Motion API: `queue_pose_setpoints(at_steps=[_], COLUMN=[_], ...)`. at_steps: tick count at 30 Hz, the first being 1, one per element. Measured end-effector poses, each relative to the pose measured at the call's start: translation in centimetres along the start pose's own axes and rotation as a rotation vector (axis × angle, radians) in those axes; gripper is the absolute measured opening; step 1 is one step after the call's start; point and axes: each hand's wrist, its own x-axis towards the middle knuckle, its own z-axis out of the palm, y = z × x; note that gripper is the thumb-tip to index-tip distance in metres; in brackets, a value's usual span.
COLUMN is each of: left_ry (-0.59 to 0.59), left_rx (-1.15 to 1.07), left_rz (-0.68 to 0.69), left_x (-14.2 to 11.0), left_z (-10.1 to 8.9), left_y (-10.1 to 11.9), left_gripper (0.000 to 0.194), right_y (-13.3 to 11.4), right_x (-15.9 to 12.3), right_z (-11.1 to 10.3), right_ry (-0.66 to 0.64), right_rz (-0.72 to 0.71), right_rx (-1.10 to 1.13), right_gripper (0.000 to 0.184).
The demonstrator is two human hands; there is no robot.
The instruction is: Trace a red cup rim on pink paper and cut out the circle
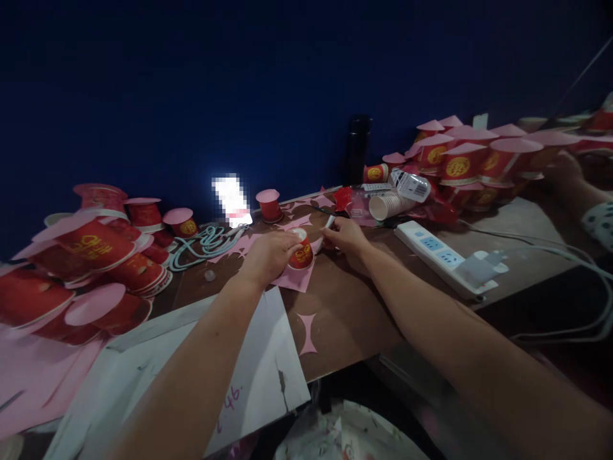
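Note:
A red paper cup (pixel 302 254) with gold print stands on a square of pink paper (pixel 297 281), its white end facing up. My left hand (pixel 269 257) is closed around the cup's left side, with fingers over its upper edge. Just right of the cup, my right hand (pixel 348 235) pinches a slim white pen-like stick (pixel 329 222). Its lower end is close to the base of the cup; I cannot make out whether it touches. A pink paper offcut (pixel 307 333) with curved sides lies nearer me on the brown table (pixel 354 326).
Red cups with pink discs (pixel 90 246) crowd the left; more (pixel 467 163) are piled right, beside another person's hand (pixel 565 176). A power strip (pixel 431 255), stacked paper cups (pixel 390 206), a black bottle (pixel 359 150), coiled cable (pixel 205 246) and white board (pixel 249 358) surround my arms.

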Motion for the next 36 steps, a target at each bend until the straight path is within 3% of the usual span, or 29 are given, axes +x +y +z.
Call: queue_pose_setpoints(at_steps=[10,22,36], left_ry=[0.010,0.028,0.015], left_rx=[-0.014,-0.015,-0.010], left_rz=[0.023,0.017,-0.021], left_x=[-0.02,0.02,0.08], left_z=[0.23,0.38,0.22], left_y=[-0.27,-0.37,-0.15], left_gripper=[0.022,0.021,0.020], right_y=[-0.35,0.57,0.01], right_x=[-0.25,0.47,0.37], right_z=[0.30,0.49,0.45], right_ry=[0.042,0.091,0.127], right_rz=[-0.011,-0.065,-0.073], right_rx=[0.103,0.022,-0.050], right_gripper=[0.012,0.016,0.016])
